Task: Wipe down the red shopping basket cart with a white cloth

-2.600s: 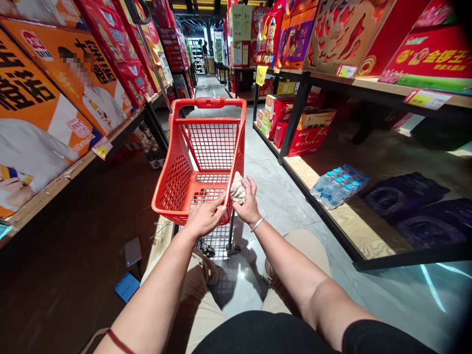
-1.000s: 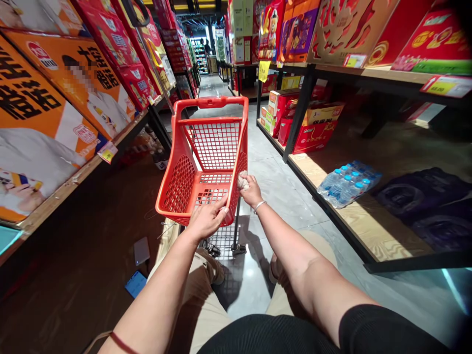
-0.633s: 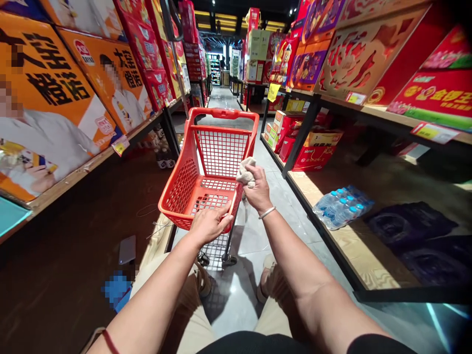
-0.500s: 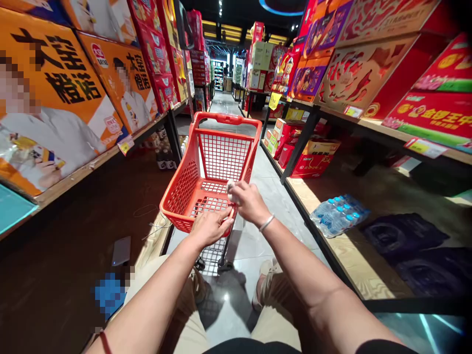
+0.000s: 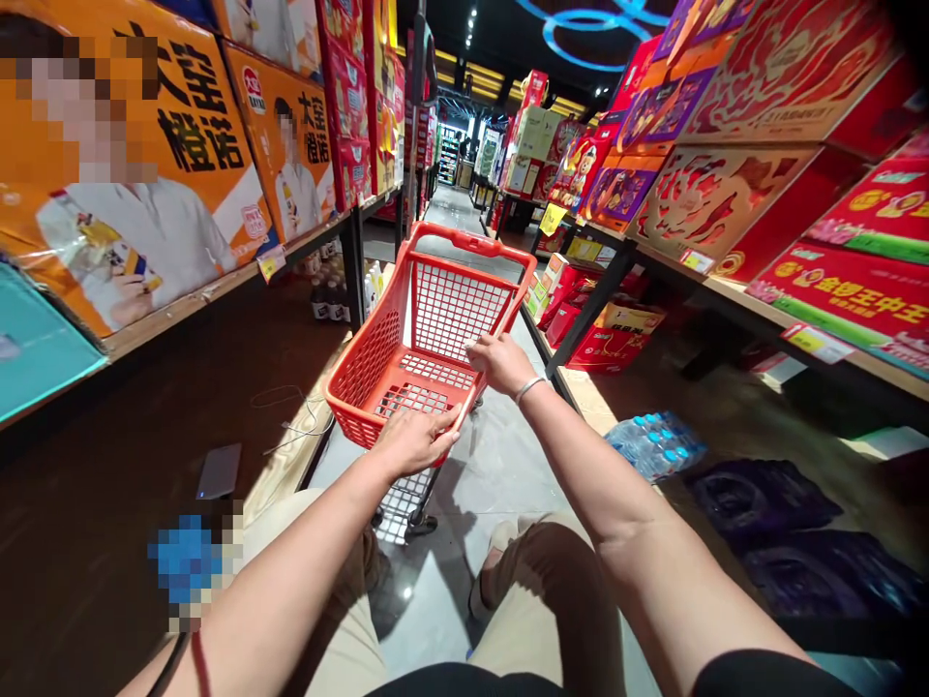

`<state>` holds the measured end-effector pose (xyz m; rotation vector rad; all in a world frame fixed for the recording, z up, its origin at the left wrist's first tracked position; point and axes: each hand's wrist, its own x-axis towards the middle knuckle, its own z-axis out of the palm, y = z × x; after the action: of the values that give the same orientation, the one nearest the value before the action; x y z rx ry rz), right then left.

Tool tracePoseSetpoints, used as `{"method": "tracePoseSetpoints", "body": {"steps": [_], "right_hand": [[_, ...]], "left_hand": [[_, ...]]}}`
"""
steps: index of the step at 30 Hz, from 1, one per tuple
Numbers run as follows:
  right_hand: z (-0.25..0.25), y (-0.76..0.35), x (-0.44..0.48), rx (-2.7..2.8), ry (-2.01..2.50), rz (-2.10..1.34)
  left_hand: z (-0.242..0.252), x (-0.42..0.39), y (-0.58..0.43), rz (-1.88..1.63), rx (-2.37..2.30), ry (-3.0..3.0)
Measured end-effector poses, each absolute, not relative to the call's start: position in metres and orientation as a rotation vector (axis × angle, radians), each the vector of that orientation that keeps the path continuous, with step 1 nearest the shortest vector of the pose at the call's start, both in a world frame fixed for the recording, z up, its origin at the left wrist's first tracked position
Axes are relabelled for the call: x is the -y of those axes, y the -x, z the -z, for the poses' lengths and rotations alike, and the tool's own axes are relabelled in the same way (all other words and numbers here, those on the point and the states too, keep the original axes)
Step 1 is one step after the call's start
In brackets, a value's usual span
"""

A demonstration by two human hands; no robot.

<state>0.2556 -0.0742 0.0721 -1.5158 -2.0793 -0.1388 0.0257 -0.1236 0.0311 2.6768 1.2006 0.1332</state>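
Observation:
A red plastic shopping cart (image 5: 363,382) with a grid basket stands in the aisle before me, its basket holding nothing. My left hand (image 5: 415,440) is closed over the near right corner of its rim. Farther forward, by the right side rim, is my right hand (image 5: 500,363); its fingers are curled together round a small white wad (image 5: 471,346), mostly hidden by them. A light bracelet (image 5: 531,387) circles my right wrist. Whether the right hand also touches the rim, I cannot tell.
Shelves run along both sides, with orange cartons (image 5: 160,184) at left and red gift boxes (image 5: 849,290) at right. A pack of water bottles (image 5: 653,445) sits on the low right shelf. A flat grey device (image 5: 219,471) and thin cable lie low at left. The tiled aisle (image 5: 454,205) stretches ahead.
The cart has turned slightly, and its far end appears farther right. My right hand has moved a little forward along the right rim; my left hand stays at the near corner. My view has shifted.

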Motion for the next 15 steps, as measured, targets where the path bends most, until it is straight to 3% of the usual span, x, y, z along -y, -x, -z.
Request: {"method": "tracePoseSetpoints", "body": {"steps": [5, 15], "right_hand": [[-0.08, -0.218, 0.123, 2.62, 1.716, 0.254], [-0.104, -0.236, 0.089, 2.426, 2.138, 0.43]], "left_hand": [[-0.029, 0.115, -0.021, -0.171, -1.164, -2.699], [-0.032, 0.097, -0.007, -0.232, -1.067, -2.653]]}}
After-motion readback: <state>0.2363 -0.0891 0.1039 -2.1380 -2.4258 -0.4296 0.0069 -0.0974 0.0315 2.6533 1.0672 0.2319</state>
